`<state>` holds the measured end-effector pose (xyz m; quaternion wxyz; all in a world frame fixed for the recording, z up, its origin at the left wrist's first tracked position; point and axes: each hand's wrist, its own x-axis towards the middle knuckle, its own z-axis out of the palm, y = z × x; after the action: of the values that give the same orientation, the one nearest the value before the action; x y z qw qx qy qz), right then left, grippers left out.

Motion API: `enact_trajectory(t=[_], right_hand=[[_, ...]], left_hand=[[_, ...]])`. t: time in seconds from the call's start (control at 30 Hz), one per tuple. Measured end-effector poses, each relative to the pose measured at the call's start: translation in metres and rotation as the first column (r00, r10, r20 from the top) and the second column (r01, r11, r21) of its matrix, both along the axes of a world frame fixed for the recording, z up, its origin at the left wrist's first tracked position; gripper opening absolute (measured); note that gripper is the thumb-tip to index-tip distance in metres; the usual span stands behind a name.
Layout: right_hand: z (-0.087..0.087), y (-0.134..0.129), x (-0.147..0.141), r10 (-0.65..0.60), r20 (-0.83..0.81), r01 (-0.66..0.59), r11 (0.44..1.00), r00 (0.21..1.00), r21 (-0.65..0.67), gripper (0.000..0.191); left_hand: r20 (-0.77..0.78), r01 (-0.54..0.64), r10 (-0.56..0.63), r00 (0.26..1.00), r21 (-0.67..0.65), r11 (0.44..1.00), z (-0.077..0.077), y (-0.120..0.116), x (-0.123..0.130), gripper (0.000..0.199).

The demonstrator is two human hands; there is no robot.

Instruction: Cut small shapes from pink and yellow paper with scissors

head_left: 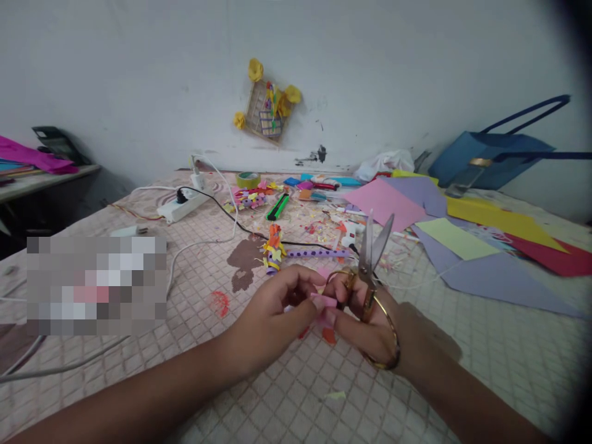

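A small piece of pink paper is pinched in my left hand, between thumb and fingers. My right hand has gold-handled scissors looped over its fingers, their blades apart and pointing up and away from me. The thumb and a fingertip of that same hand also touch the pink paper. Beyond my hands stands a small decorated paper figure in orange, yellow and purple, beside a purple paper strip with dark dots. Orange paper scraps lie under my hands.
Coloured paper sheets cover the right side, near a blue bag and a glass jar. A green cutter, tape roll and glue gun lie farther back. Cables run from a white power strip at left.
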<state>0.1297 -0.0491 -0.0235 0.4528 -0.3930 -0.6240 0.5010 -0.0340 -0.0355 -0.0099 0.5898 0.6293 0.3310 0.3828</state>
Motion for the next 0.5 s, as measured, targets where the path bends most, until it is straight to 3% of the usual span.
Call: enact_trajectory(t=[0.27,0.4,0.5], right_hand=[[-0.006,0.011,0.009,-0.015,-0.106,0.022,0.998,0.994,0.065,0.021],[-0.004,0.009,0.005,-0.022,-0.119,0.028,0.999,0.993,0.044,0.022],[0.0,0.005,0.001,-0.01,-0.12,0.012,1.0,0.993,0.018,0.023]], left_hand=[[-0.111,0.028,-0.028,0.993,0.0,1.0,0.003,0.001,0.004,0.015],[-0.31,0.004,0.012,0.951,0.052,0.999,0.004,0.001,0.002,0.017],[-0.428,0.05,-0.003,0.904,0.098,0.994,0.002,0.002,0.0,0.02]])
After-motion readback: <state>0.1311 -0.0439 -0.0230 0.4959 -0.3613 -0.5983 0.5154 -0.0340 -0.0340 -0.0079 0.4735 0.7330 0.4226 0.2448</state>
